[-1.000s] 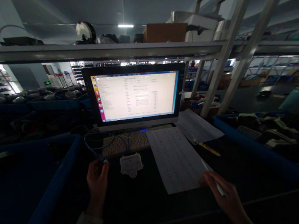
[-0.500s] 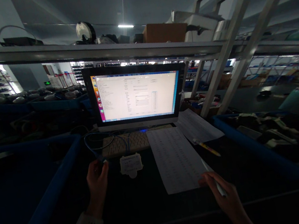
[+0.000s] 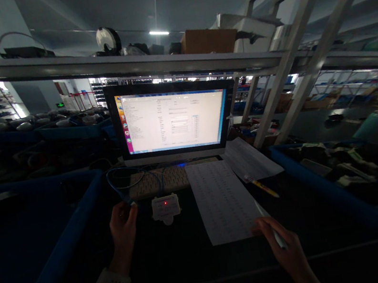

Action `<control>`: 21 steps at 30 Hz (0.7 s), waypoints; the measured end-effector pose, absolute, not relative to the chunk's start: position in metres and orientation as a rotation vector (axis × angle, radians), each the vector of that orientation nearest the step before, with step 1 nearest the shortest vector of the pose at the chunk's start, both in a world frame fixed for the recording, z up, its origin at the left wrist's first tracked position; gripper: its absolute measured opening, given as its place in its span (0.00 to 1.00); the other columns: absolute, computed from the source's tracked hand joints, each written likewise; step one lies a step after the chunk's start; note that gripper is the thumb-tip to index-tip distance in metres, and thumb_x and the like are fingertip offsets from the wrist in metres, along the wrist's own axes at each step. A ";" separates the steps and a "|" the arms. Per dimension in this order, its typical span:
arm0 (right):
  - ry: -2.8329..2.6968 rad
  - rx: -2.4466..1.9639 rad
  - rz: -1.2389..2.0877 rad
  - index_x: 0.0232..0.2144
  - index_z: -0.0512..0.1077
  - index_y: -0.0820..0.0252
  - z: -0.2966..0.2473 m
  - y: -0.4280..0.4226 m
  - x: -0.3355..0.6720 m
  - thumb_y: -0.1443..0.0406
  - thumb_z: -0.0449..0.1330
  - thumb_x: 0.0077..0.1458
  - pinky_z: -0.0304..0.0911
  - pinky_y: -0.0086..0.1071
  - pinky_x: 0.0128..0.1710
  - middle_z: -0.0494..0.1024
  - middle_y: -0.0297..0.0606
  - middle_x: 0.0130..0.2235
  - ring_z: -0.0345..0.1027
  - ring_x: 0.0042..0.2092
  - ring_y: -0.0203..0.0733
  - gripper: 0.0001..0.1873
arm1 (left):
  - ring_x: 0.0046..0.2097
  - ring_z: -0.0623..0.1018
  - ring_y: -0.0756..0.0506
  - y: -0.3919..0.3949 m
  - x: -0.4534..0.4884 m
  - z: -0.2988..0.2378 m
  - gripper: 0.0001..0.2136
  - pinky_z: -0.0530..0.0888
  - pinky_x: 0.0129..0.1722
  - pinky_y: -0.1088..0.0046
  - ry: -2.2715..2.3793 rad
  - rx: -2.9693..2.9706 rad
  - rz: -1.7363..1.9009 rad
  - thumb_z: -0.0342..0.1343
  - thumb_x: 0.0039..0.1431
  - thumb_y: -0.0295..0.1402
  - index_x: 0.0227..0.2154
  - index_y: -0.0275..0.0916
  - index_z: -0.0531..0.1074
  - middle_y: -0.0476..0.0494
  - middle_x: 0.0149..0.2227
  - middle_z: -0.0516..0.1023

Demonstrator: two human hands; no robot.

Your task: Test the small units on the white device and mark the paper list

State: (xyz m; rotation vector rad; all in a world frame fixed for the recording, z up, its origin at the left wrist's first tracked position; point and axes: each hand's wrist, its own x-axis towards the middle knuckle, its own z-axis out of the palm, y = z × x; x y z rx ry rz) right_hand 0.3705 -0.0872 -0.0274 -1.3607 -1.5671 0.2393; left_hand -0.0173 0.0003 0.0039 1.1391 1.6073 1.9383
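My left hand (image 3: 123, 225) is closed on the end of a blue cable (image 3: 120, 195), with a pale connector showing at the fingertips. Just right of it lies a small white box (image 3: 166, 209) with printed text and a lit red light. My right hand (image 3: 281, 237) grips a white pen (image 3: 277, 237) over the lower right corner of a printed sheet (image 3: 223, 203). A second sheet (image 3: 250, 160) lies behind that one, with a yellow pen (image 3: 264, 187) across its front edge. Behind the box is a white keyboard (image 3: 175, 177), partly covered by cable and paper.
A lit monitor (image 3: 174, 120) stands behind the keyboard, under a metal shelf (image 3: 147, 64) bearing a cardboard box (image 3: 208, 40). One blue bin (image 3: 87, 204) is at the left. Another blue bin (image 3: 322, 191), filled with dark and pale parts, stands at the right.
A red light has come on in the small white box. Both hands have stayed where they were, each with the same hold.
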 end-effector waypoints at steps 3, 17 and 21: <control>-1.550 -1.363 0.254 0.33 0.72 0.57 -0.027 -0.087 0.370 0.56 0.53 0.58 0.70 0.24 0.30 0.79 0.38 0.29 0.75 0.30 0.39 0.13 | 0.31 0.73 0.47 0.000 -0.018 0.003 0.18 0.70 0.30 0.73 1.612 1.135 1.938 0.61 0.37 0.45 0.29 0.37 0.69 0.47 0.28 0.73; -1.514 -1.398 0.298 0.33 0.73 0.57 -0.029 -0.087 0.371 0.54 0.54 0.56 0.71 0.28 0.33 0.79 0.39 0.29 0.75 0.31 0.43 0.14 | 0.32 0.74 0.47 -0.001 -0.017 0.006 0.18 0.71 0.31 0.71 1.613 1.128 1.933 0.61 0.36 0.43 0.29 0.38 0.69 0.47 0.28 0.74; -1.506 -1.394 0.283 0.32 0.73 0.57 -0.028 -0.086 0.370 0.53 0.54 0.56 0.71 0.28 0.31 0.79 0.39 0.29 0.75 0.31 0.43 0.15 | 0.31 0.73 0.47 -0.001 -0.017 0.005 0.18 0.70 0.30 0.72 1.608 1.134 1.933 0.60 0.37 0.44 0.29 0.38 0.69 0.47 0.28 0.73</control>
